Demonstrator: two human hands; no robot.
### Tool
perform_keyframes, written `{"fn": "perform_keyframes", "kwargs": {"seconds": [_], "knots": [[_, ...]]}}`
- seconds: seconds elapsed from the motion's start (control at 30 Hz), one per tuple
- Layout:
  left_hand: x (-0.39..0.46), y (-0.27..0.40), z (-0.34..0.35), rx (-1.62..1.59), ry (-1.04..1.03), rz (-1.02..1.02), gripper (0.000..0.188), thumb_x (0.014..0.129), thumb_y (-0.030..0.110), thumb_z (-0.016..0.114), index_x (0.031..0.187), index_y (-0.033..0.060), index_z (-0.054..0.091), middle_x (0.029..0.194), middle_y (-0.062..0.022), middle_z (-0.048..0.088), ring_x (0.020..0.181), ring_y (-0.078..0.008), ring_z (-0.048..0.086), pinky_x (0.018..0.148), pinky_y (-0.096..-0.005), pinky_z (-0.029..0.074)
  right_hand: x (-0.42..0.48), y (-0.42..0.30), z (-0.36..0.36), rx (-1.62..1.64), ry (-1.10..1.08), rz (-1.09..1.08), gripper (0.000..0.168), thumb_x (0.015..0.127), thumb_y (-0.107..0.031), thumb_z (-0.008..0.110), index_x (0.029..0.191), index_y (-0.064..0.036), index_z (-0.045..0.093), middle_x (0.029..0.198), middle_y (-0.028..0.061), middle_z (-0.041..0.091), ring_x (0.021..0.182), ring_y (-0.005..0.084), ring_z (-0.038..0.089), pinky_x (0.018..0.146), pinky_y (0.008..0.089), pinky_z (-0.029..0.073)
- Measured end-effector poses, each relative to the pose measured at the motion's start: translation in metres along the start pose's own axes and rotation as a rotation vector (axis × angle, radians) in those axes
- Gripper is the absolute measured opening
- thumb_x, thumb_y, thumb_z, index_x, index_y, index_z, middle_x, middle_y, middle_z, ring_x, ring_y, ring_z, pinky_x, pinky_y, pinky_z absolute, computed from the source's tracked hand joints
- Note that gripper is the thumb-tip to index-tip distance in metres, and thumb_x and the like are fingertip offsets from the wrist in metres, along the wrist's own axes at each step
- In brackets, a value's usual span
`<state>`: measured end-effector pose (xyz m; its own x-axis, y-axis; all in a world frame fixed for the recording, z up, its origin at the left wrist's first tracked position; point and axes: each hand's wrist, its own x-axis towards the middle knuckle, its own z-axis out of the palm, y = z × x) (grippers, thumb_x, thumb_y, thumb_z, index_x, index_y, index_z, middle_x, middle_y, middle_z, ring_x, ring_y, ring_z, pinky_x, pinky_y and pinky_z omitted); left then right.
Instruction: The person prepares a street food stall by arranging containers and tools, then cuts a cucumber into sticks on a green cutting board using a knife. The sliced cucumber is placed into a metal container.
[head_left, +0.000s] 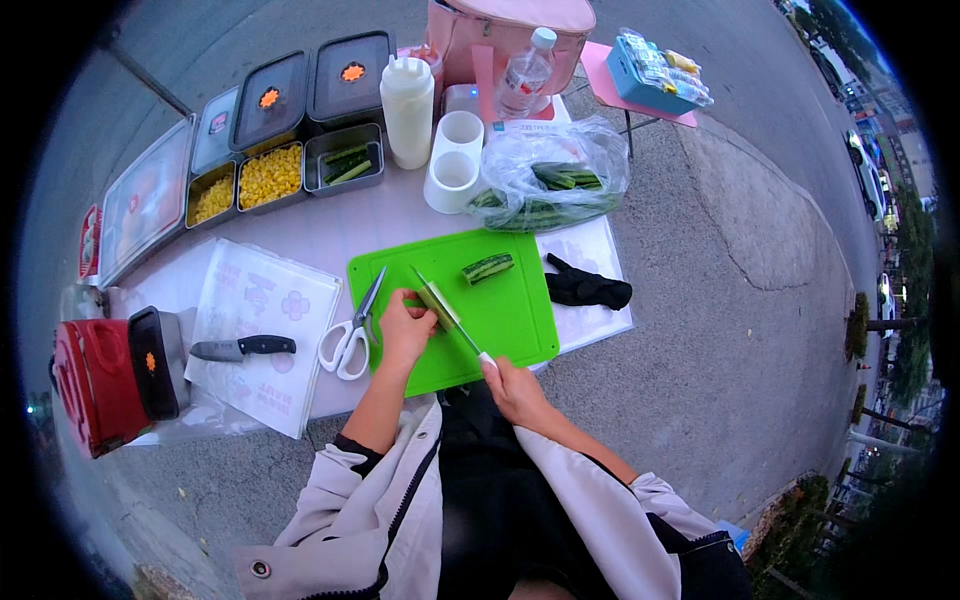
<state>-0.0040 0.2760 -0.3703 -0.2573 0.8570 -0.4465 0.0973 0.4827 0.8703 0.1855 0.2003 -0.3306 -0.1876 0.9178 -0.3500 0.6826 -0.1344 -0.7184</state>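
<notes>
A green plastic cutting board (517, 322) lies at the table edge in front of me. My left hand (407, 322) steadies a cut cucumber piece (437, 310) on its left half, fingers on the near side. My right hand (517, 388) grips the white handle of a kitchen knife (466, 337), its blade lying along the cucumber piece; how deep it cuts I cannot tell. Another cucumber chunk (487, 268), skin on, rests near the board's far edge. White-handled scissors (350, 337) lie at the board's left edge, partly over it.
Left are a black-handled knife (244, 346) on printed paper bags (262, 307) and a red bag (101, 382). Behind stand metal containers of corn (271, 176) and cucumber strips (346, 163), a squeeze bottle (407, 112), white cup holder (454, 165) and bagged cucumbers (555, 202). Right lies a black glove (589, 285).
</notes>
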Motion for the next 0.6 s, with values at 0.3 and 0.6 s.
{"fn": "perform_keyframes", "kwargs": {"seconds": [0.3, 0.6], "knots": [[0.003, -0.007, -0.001, 0.065, -0.001, 0.024, 0.032, 0.070, 0.007, 0.068, 0.097, -0.0001, 0.052, 0.068, -0.0111, 0.065, 0.054, -0.0160, 0.062, 0.049, -0.0282, 0.050, 0.002, 0.000, 0.002, -0.032, 0.003, 0.004, 0.039, 0.093, -0.035, 0.042, 0.083, 0.002, 0.052, 0.074, 0.0283, 0.058, 0.070, 0.0466, 0.056, 0.061, 0.0538, 0.043], [0.006, -0.011, -0.001, 0.141, 0.008, 0.037, 0.033, 0.069, 0.010, 0.068, 0.095, 0.0007, 0.052, 0.066, -0.0105, 0.065, 0.055, -0.0167, 0.062, 0.052, -0.0293, 0.049, 0.014, 0.016, 0.023, -0.090, 0.026, -0.026, 0.040, 0.094, -0.034, 0.040, 0.084, 0.003, 0.052, 0.068, 0.0266, 0.058, 0.065, 0.0448, 0.056, 0.059, 0.0514, 0.045]]}}
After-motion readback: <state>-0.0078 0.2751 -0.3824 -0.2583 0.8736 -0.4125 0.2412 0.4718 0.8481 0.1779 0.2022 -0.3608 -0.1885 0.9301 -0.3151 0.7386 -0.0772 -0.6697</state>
